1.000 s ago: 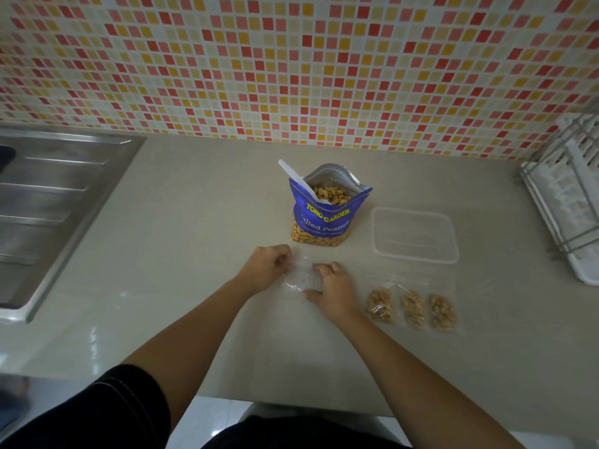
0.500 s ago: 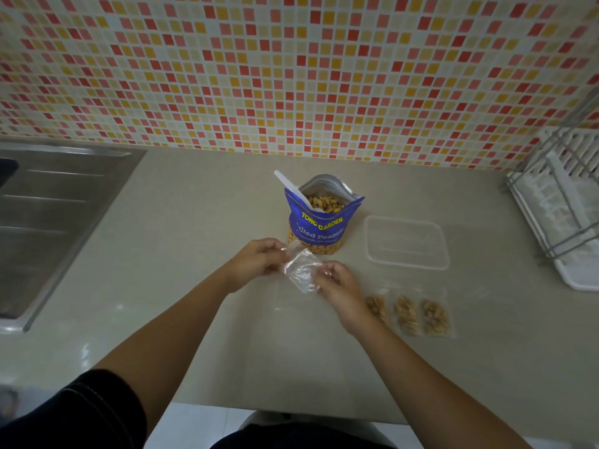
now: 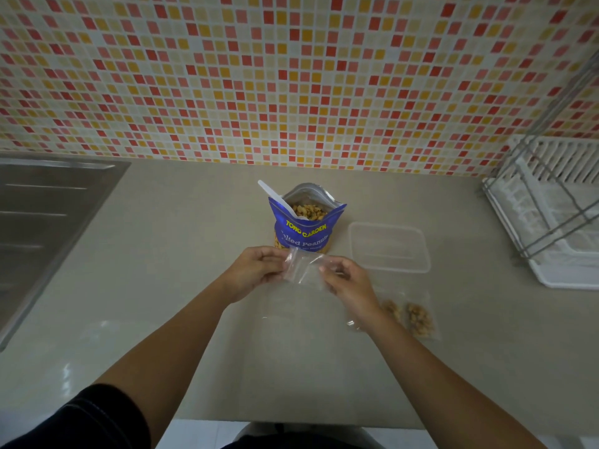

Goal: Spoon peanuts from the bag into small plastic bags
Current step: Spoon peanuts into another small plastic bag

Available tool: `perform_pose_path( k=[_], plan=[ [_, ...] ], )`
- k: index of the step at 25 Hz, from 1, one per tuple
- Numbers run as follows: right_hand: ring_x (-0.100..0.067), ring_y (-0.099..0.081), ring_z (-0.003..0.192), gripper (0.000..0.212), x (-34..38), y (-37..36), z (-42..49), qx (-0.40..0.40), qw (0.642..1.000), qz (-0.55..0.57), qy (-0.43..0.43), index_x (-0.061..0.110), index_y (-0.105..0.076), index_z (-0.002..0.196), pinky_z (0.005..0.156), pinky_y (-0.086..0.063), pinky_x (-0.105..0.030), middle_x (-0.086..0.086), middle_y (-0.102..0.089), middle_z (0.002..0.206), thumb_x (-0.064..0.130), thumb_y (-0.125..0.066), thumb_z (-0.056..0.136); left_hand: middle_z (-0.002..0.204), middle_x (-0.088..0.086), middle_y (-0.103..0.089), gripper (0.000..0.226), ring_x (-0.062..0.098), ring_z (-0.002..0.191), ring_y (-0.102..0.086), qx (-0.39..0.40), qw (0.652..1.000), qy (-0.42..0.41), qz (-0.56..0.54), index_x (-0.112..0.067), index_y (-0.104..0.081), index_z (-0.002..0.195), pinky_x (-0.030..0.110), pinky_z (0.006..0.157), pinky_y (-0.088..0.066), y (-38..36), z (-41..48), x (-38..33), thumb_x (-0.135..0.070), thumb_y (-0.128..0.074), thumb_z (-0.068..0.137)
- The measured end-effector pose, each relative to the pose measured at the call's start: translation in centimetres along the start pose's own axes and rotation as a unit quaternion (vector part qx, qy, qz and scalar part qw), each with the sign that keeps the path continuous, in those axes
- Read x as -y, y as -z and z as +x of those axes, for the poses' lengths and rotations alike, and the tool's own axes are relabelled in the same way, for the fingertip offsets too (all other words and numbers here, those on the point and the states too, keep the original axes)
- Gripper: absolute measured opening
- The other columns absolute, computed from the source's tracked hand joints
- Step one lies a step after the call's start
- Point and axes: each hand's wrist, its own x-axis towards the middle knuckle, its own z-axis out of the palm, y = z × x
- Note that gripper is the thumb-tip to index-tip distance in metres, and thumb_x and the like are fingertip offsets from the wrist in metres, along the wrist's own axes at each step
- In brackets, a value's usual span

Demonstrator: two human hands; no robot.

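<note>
both hands mid-frame on one empty small plastic bag [image 3: 303, 265], held just off the counter [image 3: 181, 286]: left hand [image 3: 256, 270] pinches its left edge, right hand [image 3: 348, 281] pinches the right edge. looks like they're pulling the mouth apart so a spoon can get in, a guess from the grip. peanut bag [image 3: 306, 226] stands open just above the hands, white spoon [image 3: 278, 199] parked in it with the handle leaning upper left, easy to grab. filled small bags [image 3: 418, 319] lie lower right of the right hand, out of the work zone. clear plastic container [image 3: 389, 247] sits right of the peanut bag. dish rack [image 3: 551, 215] far right, sink [image 3: 48, 222] far left.
</note>
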Motion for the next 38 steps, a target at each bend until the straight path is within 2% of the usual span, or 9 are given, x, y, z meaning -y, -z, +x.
perform_pose_path(
  k=[6,10,13,19,21,24,29,33,38],
  plan=[
    [0.003,-0.053,0.046,0.035,-0.3,1.2,0.0,-0.035,0.999,-0.013,0.013,0.015,-0.056,0.105,0.052,-0.045,-0.012,0.002,-0.062,0.063,0.007,-0.073,0.075,0.07,-0.002,-0.069,0.014,0.009,0.062,-0.063,-0.025,0.999,-0.029,0.037,-0.007,-0.069,0.086,0.017,0.061,-0.053,-0.7,-0.1,-0.2,0.004,-0.06,0.083],
    [-0.005,-0.064,0.065,0.052,-0.8,2.1,0.1,-0.017,0.999,-0.016,0.044,0.021,-0.046,0.124,0.071,-0.054,-0.023,0.0,-0.07,0.072,0.007,-0.069,0.08,0.077,0.011,-0.064,0.011,0.007,0.06,-0.062,-0.071,0.99,-0.03,0.116,-0.007,-0.067,0.083,0.016,0.062,-0.055,-0.9,0.0,-0.4,0.002,-0.061,0.083],
    [-0.009,-0.062,0.072,0.051,-0.8,2.1,0.0,-0.002,0.998,-0.03,0.053,0.024,-0.041,0.129,0.081,-0.051,-0.028,0.001,-0.069,0.079,0.008,-0.062,0.085,0.073,0.011,-0.061,0.012,0.011,0.061,-0.059,-0.094,0.984,-0.029,0.146,-0.008,-0.066,0.079,0.015,0.057,-0.054,-1.4,-0.2,-0.5,0.002,-0.061,0.082],
    [-0.001,-0.059,0.07,0.043,-0.3,2.1,-0.4,-0.019,0.998,-0.037,0.048,0.02,-0.047,0.123,0.072,-0.046,-0.019,0.002,-0.064,0.08,0.007,-0.062,0.085,0.062,0.004,-0.061,0.017,0.009,0.053,-0.053,-0.071,0.986,-0.043,0.146,-0.013,-0.062,0.069,0.018,0.055,-0.047,-1.7,-0.6,-0.9,-0.001,-0.06,0.081],
    [-0.004,-0.058,0.084,0.049,-0.3,2.2,-0.4,-0.033,0.996,-0.065,0.057,0.019,-0.044,0.126,0.08,-0.044,-0.023,-0.001,-0.062,0.099,0.003,-0.06,0.083,0.062,0.002,-0.062,0.014,0.007,0.052,-0.054,-0.07,0.982,-0.039,0.17,-0.015,-0.063,0.07,0.016,0.053,-0.044,-2.0,-0.6,-1.0,-0.005,-0.062,0.08],
    [-0.011,-0.043,0.119,0.064,0.2,2.5,-0.6,-0.048,0.953,-0.228,0.192,0.013,-0.04,0.133,0.103,-0.031,-0.022,0.001,-0.042,0.128,0.021,-0.064,0.073,0.068,0.006,-0.065,0.013,0.009,0.056,-0.059,-0.066,0.976,-0.05,0.199,-0.014,-0.064,0.07,0.015,0.056,-0.047,-2.4,-0.4,-1.4,-0.005,-0.063,0.079],
    [-0.016,-0.043,0.116,0.077,2.3,2.2,-0.5,-0.014,0.822,-0.445,0.355,0.014,-0.05,0.127,0.1,-0.037,-0.032,-0.005,-0.055,0.126,0.055,-0.062,0.062,0.077,0.015,-0.067,0.003,0.021,0.069,-0.061,-0.053,0.977,-0.072,0.194,-0.002,-0.069,0.077,0.031,0.073,-0.053,-3.1,0.2,-2.4,-0.003,-0.067,0.075],
    [-0.026,-0.057,0.103,0.076,2.7,1.6,-0.2,-0.02,0.807,-0.468,0.36,0.011,-0.057,0.121,0.092,-0.044,-0.035,-0.006,-0.062,0.113,0.048,-0.075,0.057,0.067,0.008,-0.066,0.005,0.018,0.063,-0.059,-0.04,0.978,-0.068,0.195,-0.005,-0.07,0.07,0.026,0.068,-0.051,-3.9,0.2,-2.9,-0.002,-0.068,0.073],
    [-0.013,-0.049,0.091,0.054,2.8,1.4,0.1,-0.019,0.816,-0.42,0.397,0.014,-0.062,0.106,0.083,-0.039,-0.024,-0.003,-0.067,0.097,0.045,-0.068,0.061,0.069,0.009,-0.066,0.003,0.014,0.059,-0.059,-0.042,0.979,-0.072,0.187,-0.002,-0.072,0.074,0.022,0.063,-0.05,-3.9,0.2,-3.2,-0.001,-0.069,0.073]
  ],
)
